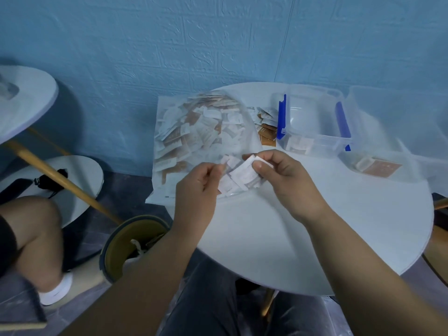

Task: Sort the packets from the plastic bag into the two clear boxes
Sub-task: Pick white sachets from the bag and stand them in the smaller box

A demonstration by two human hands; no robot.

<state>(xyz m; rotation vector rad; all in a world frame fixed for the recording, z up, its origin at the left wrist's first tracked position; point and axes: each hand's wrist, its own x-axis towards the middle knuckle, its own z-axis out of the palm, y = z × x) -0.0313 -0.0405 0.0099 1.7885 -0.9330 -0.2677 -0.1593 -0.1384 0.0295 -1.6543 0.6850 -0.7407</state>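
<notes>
Person sorting white packets (242,177) by the plastic bag (194,132)

The right hand (278,173) is pinching a fan of packets just above the bag's mouth, and the left hand (198,183) is pinching their left edge. Peeling them off singly and checking each type looks wise before carrying any to the blue-latched box (312,122) or the nearer clear box (378,163).

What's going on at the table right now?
The left hand and right hand together pinch a few white packets over the plastic bag, which holds many more. The blue-latched box has some white packets in it; the nearer clear box shows brown ones.
</notes>
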